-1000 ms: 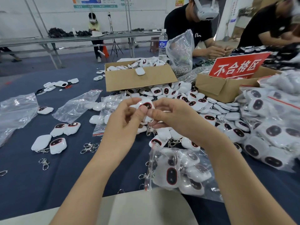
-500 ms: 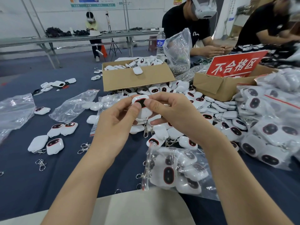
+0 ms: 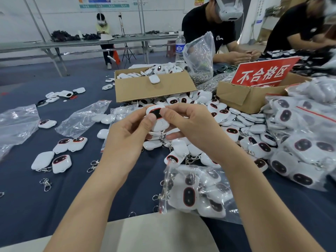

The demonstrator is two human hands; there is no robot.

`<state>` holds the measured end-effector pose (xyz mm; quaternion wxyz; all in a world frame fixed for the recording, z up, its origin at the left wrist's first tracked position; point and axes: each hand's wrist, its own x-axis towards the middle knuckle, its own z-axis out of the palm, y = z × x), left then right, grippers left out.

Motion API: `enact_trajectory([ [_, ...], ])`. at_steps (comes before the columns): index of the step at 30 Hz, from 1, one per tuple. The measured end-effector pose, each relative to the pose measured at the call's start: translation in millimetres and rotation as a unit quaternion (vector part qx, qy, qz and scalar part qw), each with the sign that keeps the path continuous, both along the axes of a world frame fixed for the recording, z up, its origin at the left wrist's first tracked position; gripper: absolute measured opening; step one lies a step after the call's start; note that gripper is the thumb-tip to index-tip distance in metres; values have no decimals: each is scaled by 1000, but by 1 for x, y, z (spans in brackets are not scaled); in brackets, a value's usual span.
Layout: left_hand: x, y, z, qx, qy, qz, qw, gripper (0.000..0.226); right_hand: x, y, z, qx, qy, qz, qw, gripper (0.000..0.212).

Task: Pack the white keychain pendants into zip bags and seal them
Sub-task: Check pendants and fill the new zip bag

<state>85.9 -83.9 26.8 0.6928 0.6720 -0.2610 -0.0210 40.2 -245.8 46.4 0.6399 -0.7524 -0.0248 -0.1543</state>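
- Bags of pendants (image 3: 300,142) are heaped at 3 o'clock on the dark blue tablecloth (image 3: 27,188), beside a loose pile (image 3: 236,120).
- Red sign (image 3: 263,73) is propped in a cardboard box (image 3: 241,100) at 1 o'clock; "不合格区" is printed on it in white.
- Partly filled zip bag (image 3: 231,211) is laid at 6 o'clock from the held pendant, between the forearms. Its red-striped mouth is turned towards 9 o'clock, so the left hand is judged the nearer one for spreading it.
- Blue label is carried on a water bottle (image 3: 180,48) at 12 o'clock; its writing cannot be read.
- Left hand (image 3: 127,140) and right hand (image 3: 192,128) are both curled round one white pendant (image 3: 160,122), with the thumbs pressed beside its dark face.
- Pendant's long axis is run from 11 to 5 o'clock, dark face uppermost, and its metal clasp (image 3: 161,137) is hung towards the bag.
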Motion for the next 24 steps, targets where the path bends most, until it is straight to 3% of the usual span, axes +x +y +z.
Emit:
enact_trajectory([
  [15, 1, -1, 1, -4, -16, 8, 1000, 24, 2, 4, 1, -20, -20, -26, 999, 12],
  [24, 0, -4, -4, 56, -82, 26, 995, 34, 1, -4, -5, 51, 8, 30, 998, 19],
])
